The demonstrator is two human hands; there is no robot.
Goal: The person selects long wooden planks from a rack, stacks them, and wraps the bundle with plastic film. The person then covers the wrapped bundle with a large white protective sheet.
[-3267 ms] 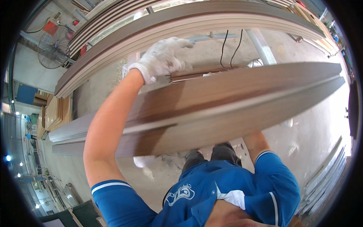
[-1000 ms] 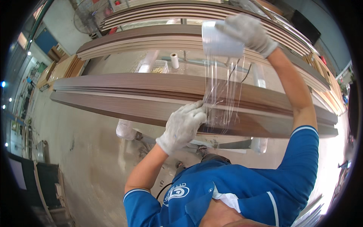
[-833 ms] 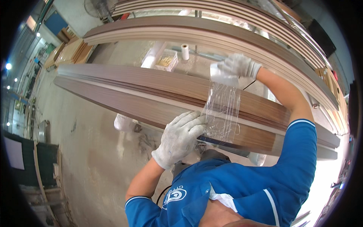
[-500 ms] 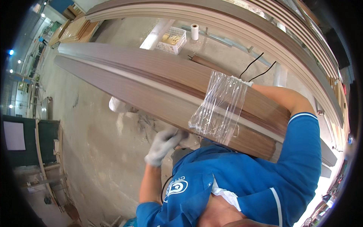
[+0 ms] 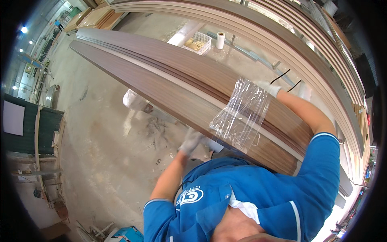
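Boards (image 5: pixel 173 76) slant from upper left to lower right; film (image 5: pixel 242 113) across them, right of centre. Left hand (image 5: pixel 190 141) at lower edge, right hand (image 5: pixel 273 88) (partly hidden) beyond upper edge. Basket (image 5: pixel 204 49) top centre, scraps (image 5: pixel 194 44) in it, roll (image 5: pixel 220 40) just right. Second stack (image 5: pixel 306 60) upper right.

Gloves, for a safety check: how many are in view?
2: one on the left hand, by the near edge of the boards; one on the right hand, partly hidden at their far edge.
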